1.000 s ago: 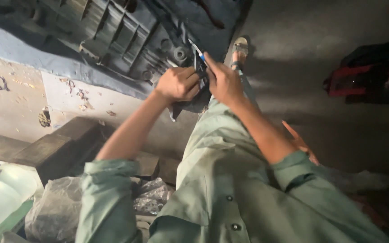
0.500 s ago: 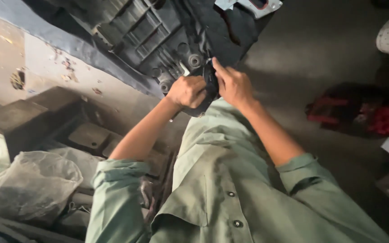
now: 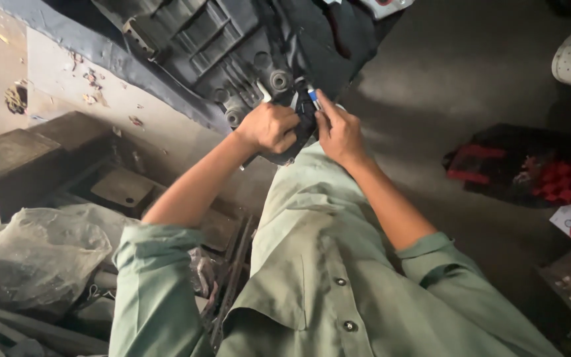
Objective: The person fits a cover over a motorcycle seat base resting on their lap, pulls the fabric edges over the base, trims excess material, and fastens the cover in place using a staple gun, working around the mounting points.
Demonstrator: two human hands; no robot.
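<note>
Both hands work at the lower edge of the ribbed black plastic housing (image 3: 199,46). The left hand (image 3: 269,127) is clenched on a small black part (image 3: 304,122); the right hand (image 3: 340,132) pinches a blue-tipped piece (image 3: 312,96) against it. Risk: cramped grip may slip, dropping the part to the floor (image 3: 470,86).
</note>
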